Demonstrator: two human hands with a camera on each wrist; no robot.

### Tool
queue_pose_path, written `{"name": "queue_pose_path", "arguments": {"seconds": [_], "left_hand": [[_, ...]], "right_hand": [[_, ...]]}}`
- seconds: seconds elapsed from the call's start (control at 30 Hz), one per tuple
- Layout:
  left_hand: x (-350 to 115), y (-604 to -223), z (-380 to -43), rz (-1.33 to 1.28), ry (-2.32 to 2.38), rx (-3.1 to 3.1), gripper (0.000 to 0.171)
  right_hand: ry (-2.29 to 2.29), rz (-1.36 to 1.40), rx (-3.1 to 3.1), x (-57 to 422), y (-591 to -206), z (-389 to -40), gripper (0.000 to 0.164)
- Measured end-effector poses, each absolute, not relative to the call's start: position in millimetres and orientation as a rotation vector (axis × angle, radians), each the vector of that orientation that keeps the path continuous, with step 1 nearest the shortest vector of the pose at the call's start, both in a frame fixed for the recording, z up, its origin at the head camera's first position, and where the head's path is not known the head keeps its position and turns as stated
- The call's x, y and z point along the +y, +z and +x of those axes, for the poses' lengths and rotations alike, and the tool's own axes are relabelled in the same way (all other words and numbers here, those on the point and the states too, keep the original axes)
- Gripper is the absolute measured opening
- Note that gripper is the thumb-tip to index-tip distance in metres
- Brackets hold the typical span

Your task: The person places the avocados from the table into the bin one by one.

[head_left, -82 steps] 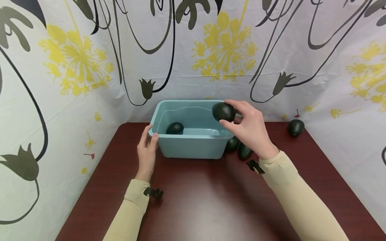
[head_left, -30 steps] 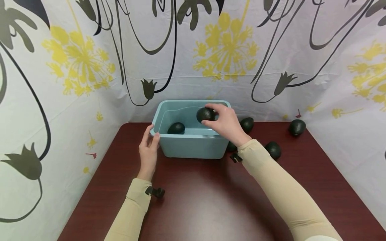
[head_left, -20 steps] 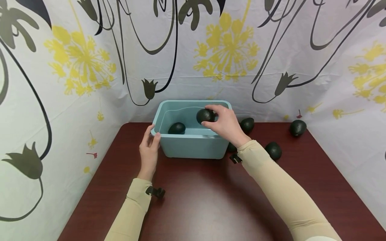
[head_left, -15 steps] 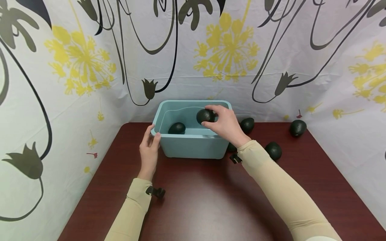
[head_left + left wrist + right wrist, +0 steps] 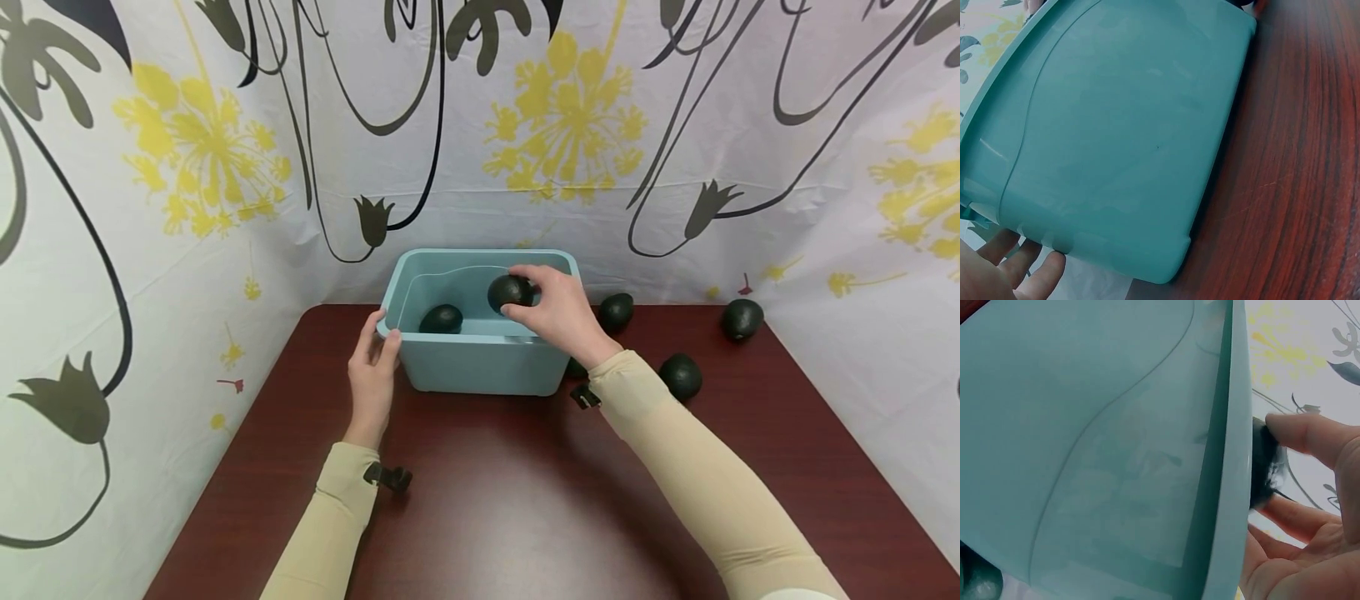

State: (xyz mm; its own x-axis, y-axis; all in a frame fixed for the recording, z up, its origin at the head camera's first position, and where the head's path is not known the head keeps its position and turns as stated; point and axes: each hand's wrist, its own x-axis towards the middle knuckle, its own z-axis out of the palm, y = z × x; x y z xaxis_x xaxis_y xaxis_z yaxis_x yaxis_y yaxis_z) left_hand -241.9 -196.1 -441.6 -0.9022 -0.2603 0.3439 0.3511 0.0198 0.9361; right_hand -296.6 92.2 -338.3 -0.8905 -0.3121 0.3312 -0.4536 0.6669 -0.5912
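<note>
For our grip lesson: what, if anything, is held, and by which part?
The right hand pinches an avocado by its right side; the left hand grips the bin near its front-left corner.

place: curtained-off tabletop spot, room type unclear | flower-printed cloth [image 5: 480, 212] on three sides | reddish wood-grain table [image 5: 487, 500]

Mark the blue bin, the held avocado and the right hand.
Blue bin [image 5: 483, 367], head view: front wall.
Held avocado [image 5: 507, 293], head view: side facing the camera.
Right hand [image 5: 561, 310], head view: its back.
</note>
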Motion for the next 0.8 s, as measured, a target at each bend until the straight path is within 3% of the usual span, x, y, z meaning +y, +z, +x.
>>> {"name": "queue_pose_path", "arguments": {"seconds": [0.8], "left_hand": [[-195.4,-442.6,-242.6,-0.109,-1.944,-1.874,0.054]], "right_hand": [[0.965,0.653,-2.663,107.4,-338.5,-284.1,0.052]]}}
